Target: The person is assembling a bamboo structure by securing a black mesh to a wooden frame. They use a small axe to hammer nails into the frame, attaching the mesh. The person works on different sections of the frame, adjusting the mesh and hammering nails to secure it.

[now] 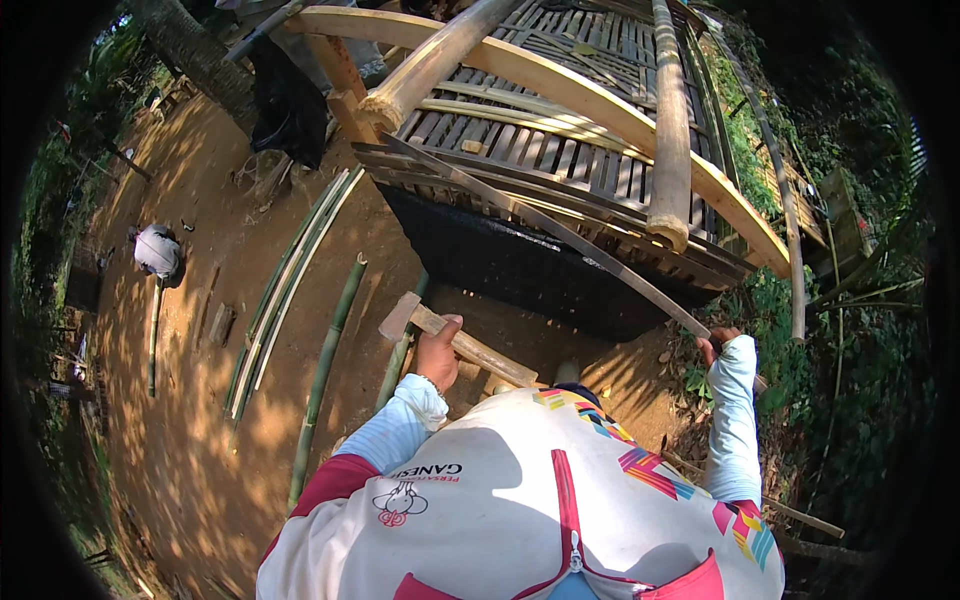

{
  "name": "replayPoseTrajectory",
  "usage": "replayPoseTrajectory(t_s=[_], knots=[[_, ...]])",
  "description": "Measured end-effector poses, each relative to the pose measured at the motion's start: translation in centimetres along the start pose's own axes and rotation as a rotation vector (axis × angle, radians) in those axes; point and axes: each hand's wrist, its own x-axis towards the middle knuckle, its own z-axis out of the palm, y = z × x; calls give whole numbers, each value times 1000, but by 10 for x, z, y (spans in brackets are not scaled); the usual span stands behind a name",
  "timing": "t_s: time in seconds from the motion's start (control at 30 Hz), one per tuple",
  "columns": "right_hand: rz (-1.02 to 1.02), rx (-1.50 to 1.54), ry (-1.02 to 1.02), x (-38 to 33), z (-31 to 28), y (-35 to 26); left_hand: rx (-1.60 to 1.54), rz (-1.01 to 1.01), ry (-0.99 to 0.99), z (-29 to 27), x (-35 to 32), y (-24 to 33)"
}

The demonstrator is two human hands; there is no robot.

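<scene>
Two hands were in view, both closed on tools, well apart from each other. Largest item: a raised bamboo platform (560,150) of slats and split rails, filling the upper centre, with a dark gap beneath its near edge. Two thick bamboo poles lay on it: one (671,120) ran nearly upright in the picture, the other (440,55) slanted up from a frayed cut end. Bare earth ground (190,400) took the left half, dappled with shade. On it lay a bundle of thin split strips (290,290) and one green bamboo culm (325,375), roughly parallel, near but apart. A second person in a pale top (157,250) crouched far left.

Right hand (722,345) was clenched round the lower end of a long thin bamboo slat (550,228); the slat ran diagonally up-left, lying across the platform's near edge. Left hand (438,350) was wrapped round the wooden handle of a hammer (455,340), head (398,318) to the left, held over the ground just before the platform. Both forearms wore pale sleeves.
</scene>
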Motion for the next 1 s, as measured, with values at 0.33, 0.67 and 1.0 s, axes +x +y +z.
replayPoseTrajectory(t_s=[0.33, 0.67, 1.0], knots=[[-21, -35, 44, 70, 40, -11, -33, -61, 54, -23, -10, -11], [-84, -191, 168, 128, 67, 8, 53, -105, 124, -56, -24, -2], [8, 57, 145, 152, 101, 45, 83, -63, 125, -50, -19, 0]])
